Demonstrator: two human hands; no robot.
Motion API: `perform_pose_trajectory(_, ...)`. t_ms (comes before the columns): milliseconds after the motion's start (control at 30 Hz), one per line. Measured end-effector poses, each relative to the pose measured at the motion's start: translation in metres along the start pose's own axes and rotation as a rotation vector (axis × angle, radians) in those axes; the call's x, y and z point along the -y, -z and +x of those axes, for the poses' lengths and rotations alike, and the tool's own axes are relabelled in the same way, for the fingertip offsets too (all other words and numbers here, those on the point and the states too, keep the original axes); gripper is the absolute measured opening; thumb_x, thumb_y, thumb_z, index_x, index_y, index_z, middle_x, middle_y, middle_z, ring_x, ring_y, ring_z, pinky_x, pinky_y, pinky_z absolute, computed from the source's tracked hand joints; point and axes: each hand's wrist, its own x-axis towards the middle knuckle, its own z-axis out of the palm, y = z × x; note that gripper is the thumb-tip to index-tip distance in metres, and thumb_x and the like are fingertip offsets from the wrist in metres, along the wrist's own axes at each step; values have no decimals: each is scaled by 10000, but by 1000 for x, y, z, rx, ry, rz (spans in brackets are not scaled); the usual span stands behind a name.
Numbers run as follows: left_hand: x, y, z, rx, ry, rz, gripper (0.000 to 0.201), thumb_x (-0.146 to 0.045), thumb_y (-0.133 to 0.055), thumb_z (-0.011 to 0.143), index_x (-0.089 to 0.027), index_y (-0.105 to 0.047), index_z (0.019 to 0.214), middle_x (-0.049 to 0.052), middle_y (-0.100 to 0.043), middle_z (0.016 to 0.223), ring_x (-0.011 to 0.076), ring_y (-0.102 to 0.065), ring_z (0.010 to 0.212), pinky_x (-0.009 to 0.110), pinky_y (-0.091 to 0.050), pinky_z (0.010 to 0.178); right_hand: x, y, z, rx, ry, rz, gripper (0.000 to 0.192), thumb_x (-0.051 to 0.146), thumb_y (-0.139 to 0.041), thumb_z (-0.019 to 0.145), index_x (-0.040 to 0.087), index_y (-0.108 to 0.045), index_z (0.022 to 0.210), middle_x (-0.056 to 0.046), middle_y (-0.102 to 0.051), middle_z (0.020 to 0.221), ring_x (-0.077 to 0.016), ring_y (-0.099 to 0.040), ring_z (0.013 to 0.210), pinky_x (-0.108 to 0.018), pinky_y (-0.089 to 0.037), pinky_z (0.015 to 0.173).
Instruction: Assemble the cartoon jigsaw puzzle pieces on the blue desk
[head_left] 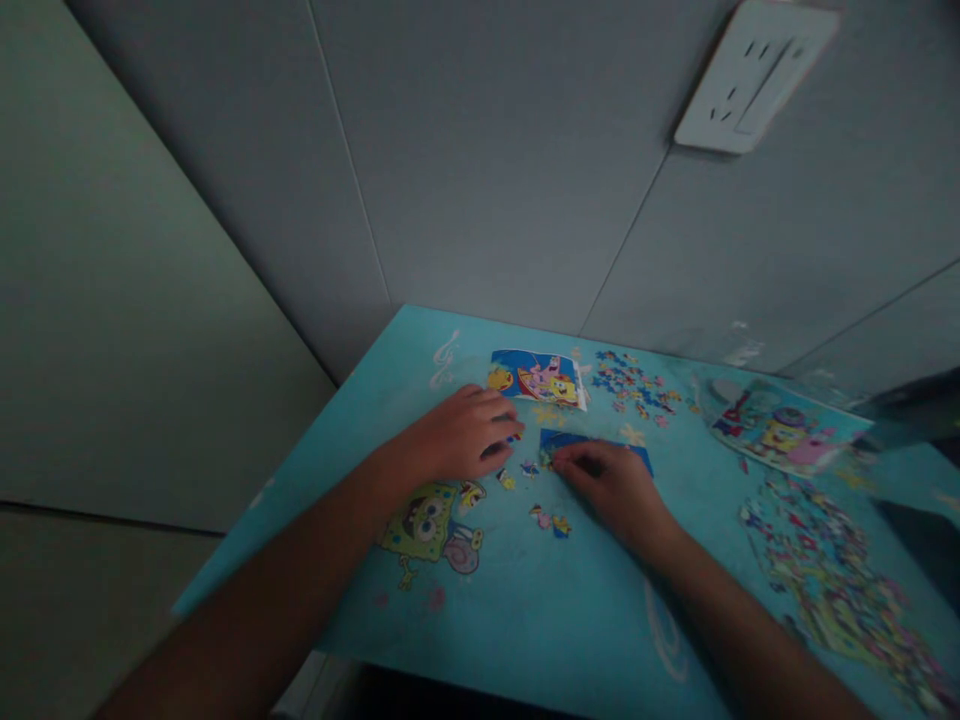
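My left hand is over the turquoise table, its fingers curled. A small blue and red jigsaw piece shows between its thumb and fingertips. Thumb and forefinger of my right hand are pinched on a small jigsaw piece, mostly covered by the fingertips, at the left end of a blue puzzle strip. The hand hides part of this strip. Between and below my hands lie several loose jigsaw pieces. Behind them is a picture card with cartoon figures on blue.
Mostly blue loose pieces are spread at the back. To the right are a clear bag with a cartoon print and a large heap of pieces. A grey wall with a white socket borders the table.
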Motion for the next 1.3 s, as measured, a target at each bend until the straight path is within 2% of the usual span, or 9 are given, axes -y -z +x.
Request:
perform_pose_trajectory(133, -2, 1, -1, 50, -95, -68, 279, -301, -563, 986, -240, -678, 1233, 72, -677, 1192, 233, -590, 1125, 417, -404, 1035, -3, 2, 0, -46, 112, -93, 150, 248, -643, 939, 238, -785, 985, -39, -772, 966, -210, -710, 885, -385, -555, 834)
perform_pose_trajectory(300, -4, -2, -3, 71, -163, -113, 315, -316, -619, 951, -299, -691, 1258, 78, -639, 1283, 254, -579, 1174, 457, -407, 1050, -8, 5, -8, -28, 186, -133, 181, 241, -612, 972, 246, -788, 1015, -52, -739, 997, -197, -682, 887, -389, -541, 844)
perform_pose_trajectory(467, -10, -3, -2, 60, -172, -132, 294, -320, -623, 951, -299, -711, 1231, 82, -616, 1337, 265, -575, 1200, 469, -407, 1057, 1, 0, -16, 23, 256, -301, 227, 237, -628, 960, 308, -772, 1120, -51, -709, 1017, -223, -654, 922, -437, -491, 851)
perform_pose_trajectory(667, -13, -8, -1, 61, -208, -159, 389, -295, -612, 948, -244, -637, 1333, 79, -653, 1326, 260, -578, 1222, 466, -393, 1079, 14, -3, -23, 33, 279, -393, 251, 235, -607, 969, 281, -752, 1168, -75, -697, 1031, -242, -637, 929, -438, -485, 821)
perform_pose_trajectory(1300, -14, -10, 1, 60, -225, -168, 359, -227, -565, 950, -211, -635, 1302, 82, -660, 1344, 249, -577, 1259, 463, -373, 1123, 23, -4, -27, 34, 237, -411, 212, 228, -584, 979, 239, -765, 1088, -75, -697, 1011, -246, -634, 946, -423, -473, 821)
